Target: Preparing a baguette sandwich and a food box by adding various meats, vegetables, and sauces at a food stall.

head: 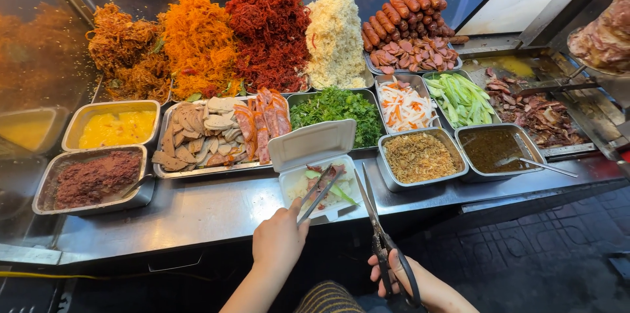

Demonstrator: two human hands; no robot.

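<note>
The left hand is closed around a pair of thin metal tongs, whose tips reach into an open white foam box. The right hand has its fingers through the dark loops of long steel scissors, the blades slightly parted and pointing up toward the box's right edge without clearly touching it.

The box is soft-edged foam, its hinged lid standing up at the back; inside lie pale rice or noodles, strips of meat and green slices. It sits on a smooth stainless counter, just ahead of both hands, nearer the left one.

Behind the box stand rectangular steel trays: chopped green herbs, sliced pale sausage and pink-edged pork, yellow sauce, coarse reddish-brown paste, crisp fried shallots, and dark sauce with a spoon resting in it. Further back rise fluffy heaps of shredded floss in brown, orange, deep red and cream, beside stacked glossy red sausages, pickled white-and-orange strips and cucumber sticks. At the far right a hotplate holds browned meat pieces.
</note>
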